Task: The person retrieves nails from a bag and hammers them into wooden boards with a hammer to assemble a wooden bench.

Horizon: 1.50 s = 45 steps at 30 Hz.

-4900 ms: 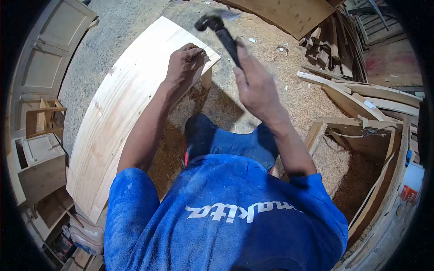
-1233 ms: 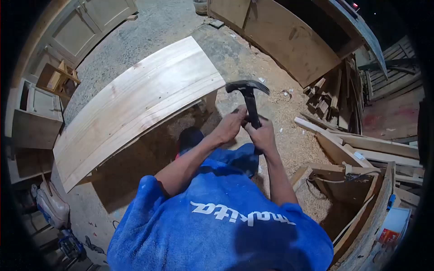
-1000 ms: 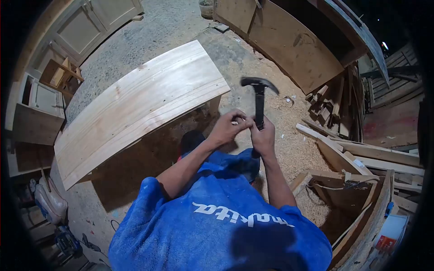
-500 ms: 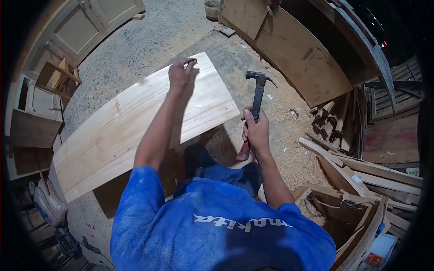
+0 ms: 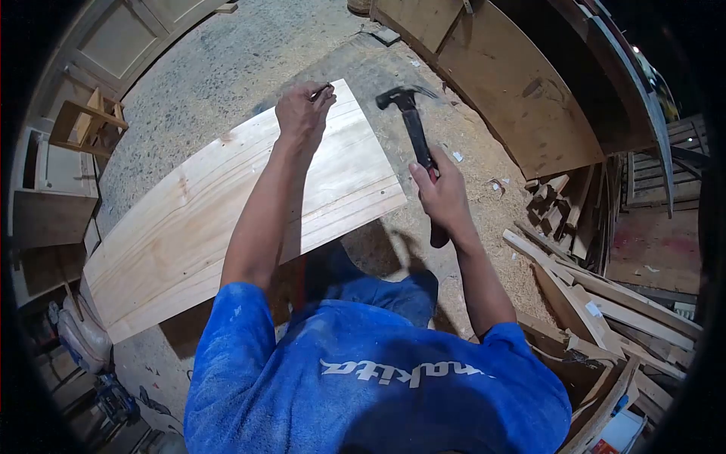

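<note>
Far left of the left hand [image 5: 304, 111], pale cabinet doors [image 5: 117, 41] and, lower, a small wooden frame [image 5: 92, 115], both well apart from it. Beyond the left hand, grey floor [image 5: 212, 91], strewn with wood shavings [image 5: 488, 223] toward the right hand [image 5: 442, 193]. Up and right of the right hand, a large brown board [image 5: 503, 91]; farther right, stacked offcuts [image 5: 552, 212], with long planks [image 5: 541, 257] just below. Across the wooden panel [image 5: 189, 219], the left forearm [image 5: 265, 212] and a shadow, hiding part of the surface.

Under the left hand, the panel's far end, with the rest stretching back leftward. Fingertips pinched together near the far corner; too small to tell whether on anything. In the right hand, gripped by the handle, a black hammer [image 5: 418, 138], head beyond the hand, right of the panel's edge.

Below both hands, on a blue shirt [image 5: 363, 340], white lettering: "makita". Below and right of the right hand, a white container [image 5: 622, 431] with red marking, unreadable.
</note>
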### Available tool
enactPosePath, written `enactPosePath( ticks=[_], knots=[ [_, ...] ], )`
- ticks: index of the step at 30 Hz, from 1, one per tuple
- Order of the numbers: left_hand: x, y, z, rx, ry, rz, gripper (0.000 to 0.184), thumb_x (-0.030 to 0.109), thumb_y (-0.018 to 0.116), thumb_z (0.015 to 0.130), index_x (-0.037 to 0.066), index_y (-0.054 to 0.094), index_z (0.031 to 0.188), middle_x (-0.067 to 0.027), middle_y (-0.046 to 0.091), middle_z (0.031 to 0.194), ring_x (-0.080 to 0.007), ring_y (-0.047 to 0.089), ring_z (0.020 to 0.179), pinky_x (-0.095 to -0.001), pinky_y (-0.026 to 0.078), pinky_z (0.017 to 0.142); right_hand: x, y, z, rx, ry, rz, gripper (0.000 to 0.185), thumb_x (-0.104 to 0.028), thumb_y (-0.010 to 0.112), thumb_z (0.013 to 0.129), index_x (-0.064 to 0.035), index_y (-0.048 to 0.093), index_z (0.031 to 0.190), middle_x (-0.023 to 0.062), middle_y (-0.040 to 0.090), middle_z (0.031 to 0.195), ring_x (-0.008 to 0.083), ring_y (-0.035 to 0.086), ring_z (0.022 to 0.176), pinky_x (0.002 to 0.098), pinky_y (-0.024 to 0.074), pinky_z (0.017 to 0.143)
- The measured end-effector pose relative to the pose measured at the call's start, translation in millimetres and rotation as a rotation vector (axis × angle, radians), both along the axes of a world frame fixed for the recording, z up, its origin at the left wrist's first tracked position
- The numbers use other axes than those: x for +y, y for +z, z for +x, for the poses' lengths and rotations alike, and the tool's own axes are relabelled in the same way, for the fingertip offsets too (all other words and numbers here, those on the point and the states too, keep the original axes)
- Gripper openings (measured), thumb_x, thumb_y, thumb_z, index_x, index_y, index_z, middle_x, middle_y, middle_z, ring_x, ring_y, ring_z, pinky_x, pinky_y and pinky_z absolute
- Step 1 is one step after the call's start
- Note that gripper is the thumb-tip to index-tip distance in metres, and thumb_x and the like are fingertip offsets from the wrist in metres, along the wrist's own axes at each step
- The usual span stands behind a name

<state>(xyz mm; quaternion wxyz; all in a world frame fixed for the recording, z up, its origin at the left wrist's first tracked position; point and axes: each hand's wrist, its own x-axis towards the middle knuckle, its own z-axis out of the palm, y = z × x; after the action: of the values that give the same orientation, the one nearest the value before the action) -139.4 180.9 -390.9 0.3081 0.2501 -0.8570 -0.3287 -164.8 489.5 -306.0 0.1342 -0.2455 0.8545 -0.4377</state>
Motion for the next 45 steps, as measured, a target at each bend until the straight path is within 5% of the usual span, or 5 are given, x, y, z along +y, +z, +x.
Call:
enactPosePath(
  ticks=[22, 25, 35, 43, 45],
  knots=[
    [9.7, 2.9, 1.7, 0.121, -0.066, 0.051, 0.018, 0.023, 0.082, 0.087, 0.01, 0.079, 0.099, -0.0091, 0.076, 0.093, -0.0224, 0.072, 0.079, -0.0329, 0.054, 0.071, -99.7, 60.0, -23.3, 0.741, 0.219, -0.402, 0.054, -0.009, 0.056, 0.1, -0.0089, 0.046, 0.153, 0.0324, 0.065, 0.122, 0.0477, 0.067, 0.107, 0.05, 0.0525, 0.095],
    [7.5, -2.7, -2.0, 0.083, -0.042, 0.001, 0.016, 0.023, 0.081, 0.088, 0.01, 0.079, 0.098, -0.0077, 0.077, 0.094, -0.0223, 0.072, 0.08, -0.0322, 0.054, 0.071, -93.4, 51.8, -26.7, 0.384, 0.365, 0.56, 0.058, -0.006, 0.056, 0.099, -0.0115, 0.044, 0.156, 0.0314, 0.065, 0.127, 0.0462, 0.066, 0.114, 0.0465, 0.0513, 0.1],
    [-17.2, -10.7, 30.1, -0.117, 0.024, -0.307, 0.025, 0.028, 0.057, 0.101, 0.015, 0.075, 0.114, -0.0139, 0.076, 0.098, -0.0379, 0.073, 0.084, -0.0474, 0.057, 0.076, -64.4, 168.1, -58.8, 0.718, 0.217, -0.958, 0.015, -0.015, 0.053, 0.106, -0.0064, 0.061, 0.097, -0.0004, 0.058, 0.076, 0.0081, 0.054, 0.059, 0.0255, 0.0468, 0.052],
    [-5.9, -1.8, 40.5, -0.357, 0.093, -0.395, 0.03, 0.04, 0.054, 0.105, 0.026, 0.078, 0.116, -0.0117, 0.076, 0.102, -0.0349, 0.074, 0.083, -0.0468, 0.058, 0.072, -97.1, 71.8, -35.2, 0.776, 0.337, -0.164, 0.044, -0.012, 0.063, 0.094, -0.0041, 0.06, 0.138, 0.0314, 0.069, 0.108, 0.0515, 0.067, 0.1, 0.0501, 0.0551, 0.086],
    [-11.8, -4.1, 35.7, -0.317, 0.079, -0.384, 0.03, 0.04, 0.054, 0.105, 0.026, 0.078, 0.117, -0.0117, 0.076, 0.101, -0.0356, 0.074, 0.079, -0.0482, 0.058, 0.071, -92.4, 140.1, -45.3, 0.92, 0.174, -0.384, 0.016, -0.017, 0.06, 0.104, -0.0033, 0.067, 0.106, 0.0053, 0.063, 0.07, 0.0127, 0.066, 0.062, 0.0278, 0.0488, 0.051]
  ],
)
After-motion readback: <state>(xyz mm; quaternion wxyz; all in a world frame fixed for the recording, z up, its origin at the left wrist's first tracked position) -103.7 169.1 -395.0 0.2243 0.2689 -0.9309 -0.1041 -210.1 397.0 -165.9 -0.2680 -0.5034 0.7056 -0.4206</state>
